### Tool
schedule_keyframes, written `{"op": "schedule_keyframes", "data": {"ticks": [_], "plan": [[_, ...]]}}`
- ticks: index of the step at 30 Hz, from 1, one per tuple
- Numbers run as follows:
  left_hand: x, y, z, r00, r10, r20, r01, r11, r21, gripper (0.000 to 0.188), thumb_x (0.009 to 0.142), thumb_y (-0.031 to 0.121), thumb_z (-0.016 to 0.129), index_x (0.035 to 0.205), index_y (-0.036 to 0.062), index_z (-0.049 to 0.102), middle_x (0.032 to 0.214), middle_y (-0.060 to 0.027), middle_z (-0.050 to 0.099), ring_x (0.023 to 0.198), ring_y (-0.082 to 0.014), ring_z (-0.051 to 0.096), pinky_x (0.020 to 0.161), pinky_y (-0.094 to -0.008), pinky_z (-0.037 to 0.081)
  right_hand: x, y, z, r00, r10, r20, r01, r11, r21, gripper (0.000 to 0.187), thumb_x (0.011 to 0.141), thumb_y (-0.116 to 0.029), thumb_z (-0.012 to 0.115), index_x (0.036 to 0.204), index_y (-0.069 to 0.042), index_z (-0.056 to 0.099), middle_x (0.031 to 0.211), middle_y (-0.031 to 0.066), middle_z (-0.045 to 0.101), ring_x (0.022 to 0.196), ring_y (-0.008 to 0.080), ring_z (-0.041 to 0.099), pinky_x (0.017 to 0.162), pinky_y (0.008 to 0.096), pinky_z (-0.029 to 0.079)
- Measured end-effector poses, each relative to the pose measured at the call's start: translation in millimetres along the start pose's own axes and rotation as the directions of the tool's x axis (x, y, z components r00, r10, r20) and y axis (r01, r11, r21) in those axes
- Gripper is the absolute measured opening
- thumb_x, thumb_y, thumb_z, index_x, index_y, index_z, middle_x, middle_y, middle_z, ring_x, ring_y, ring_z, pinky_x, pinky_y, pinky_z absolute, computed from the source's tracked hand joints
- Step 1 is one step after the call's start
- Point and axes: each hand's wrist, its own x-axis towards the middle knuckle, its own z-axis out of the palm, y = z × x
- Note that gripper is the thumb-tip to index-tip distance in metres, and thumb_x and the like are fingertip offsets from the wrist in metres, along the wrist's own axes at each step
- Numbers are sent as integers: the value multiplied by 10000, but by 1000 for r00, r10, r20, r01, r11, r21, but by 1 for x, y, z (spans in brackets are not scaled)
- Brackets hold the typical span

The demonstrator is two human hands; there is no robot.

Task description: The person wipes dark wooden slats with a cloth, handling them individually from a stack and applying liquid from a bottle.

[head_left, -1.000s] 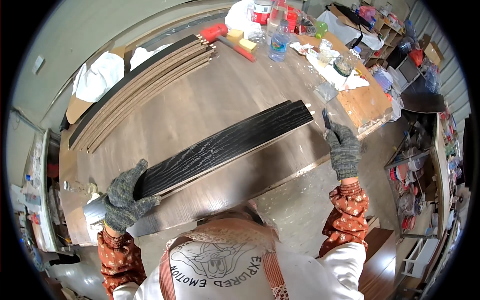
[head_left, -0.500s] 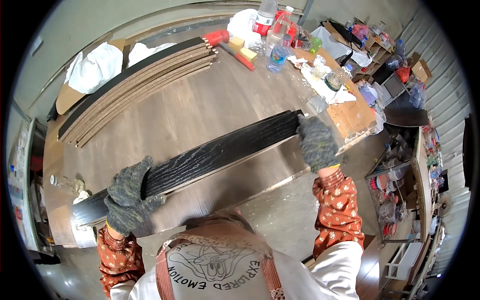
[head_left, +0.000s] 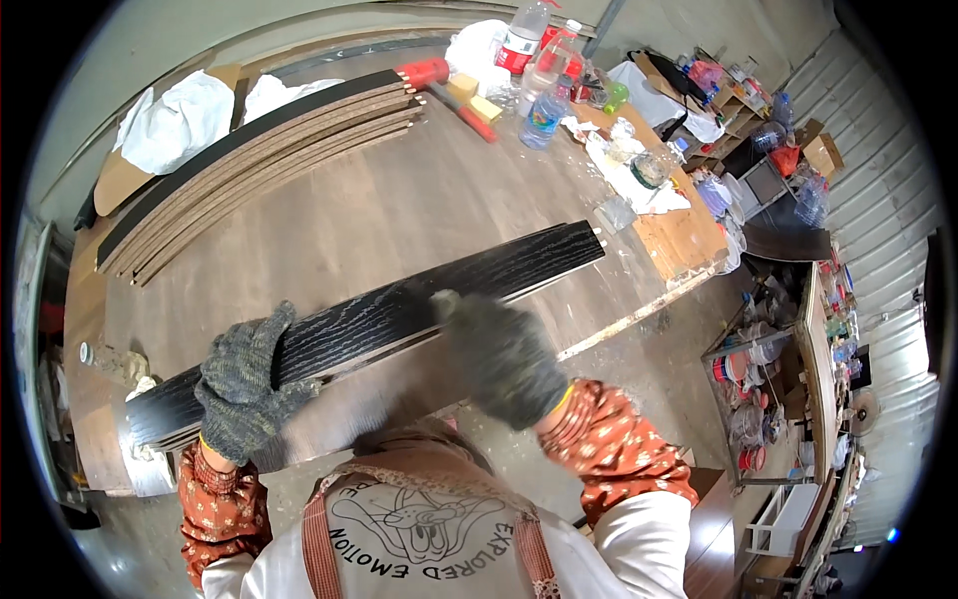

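Observation:
A long black wood-grain board (head_left: 369,316) lies slantwise across the near part of the table, with at least one more board showing beneath its edge. My left hand (head_left: 244,384), in a dark grey knitted glove, spans it near its left end. The fingers reach over the far edge and the thumb sits along the near edge. My right hand (head_left: 504,359), gloved the same way, is over the near edge around the board's middle. Motion smears its fingers, so I cannot make out their pose or whether they touch the board.
On the table (head_left: 439,190), a stack of similar boards (head_left: 269,165) lies at the far left. Beyond its right end are a red-headed hammer (head_left: 461,112), yellow blocks (head_left: 485,109) and plastic bottles (head_left: 544,118). A small bottle (head_left: 112,363) stands beside the board's left end. Cluttered shelves (head_left: 763,384) are at right.
My right hand has moved left from the board's right end to about its middle. The left hand stays on the board near its left end. The whole view has shifted slightly.

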Motion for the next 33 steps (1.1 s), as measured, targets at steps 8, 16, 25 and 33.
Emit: {"op": "schedule_keyframes", "data": {"ticks": [8,16,25,33], "plan": [[0,3,-2,1000,-24,13,24,1000,-7,782,697,412,732,1355,69,484,1096,-155,608,1015,-350,561,913,-454,420,-33,102,-35,813,563,147,-483,794,-371,270,815,-155,557,1067,-69,599,798,147,616,767,307,612,669,447,470],[1,7,-2,999,0,-50,2,999,42,728,716,406,708,1328,68,505,1116,-150,609,992,-349,570,895,-451,433,-43,124,-29,799,553,239,-442,807,-391,406,870,-160,509,1263,-60,532,662,123,605,606,302,607,583,440,471],[-1,8,-7,998,-63,22,63,998,24,767,704,379,736,1367,103,467,1178,-135,595,1056,-347,551,961,-470,405,-56,126,-22,860,419,293,-252,846,-470,646,806,-124,554,1401,46,370,565,76,517,471,229,519,491,394,397],[0,6,-5,1000,-31,0,31,999,11,780,688,391,751,1361,105,480,1137,-122,606,1035,-335,558,942,-466,413,-49,118,-30,849,390,357,-204,865,-458,666,774,-104,547,1397,56,374,588,86,544,492,213,537,506,390,412]]}}
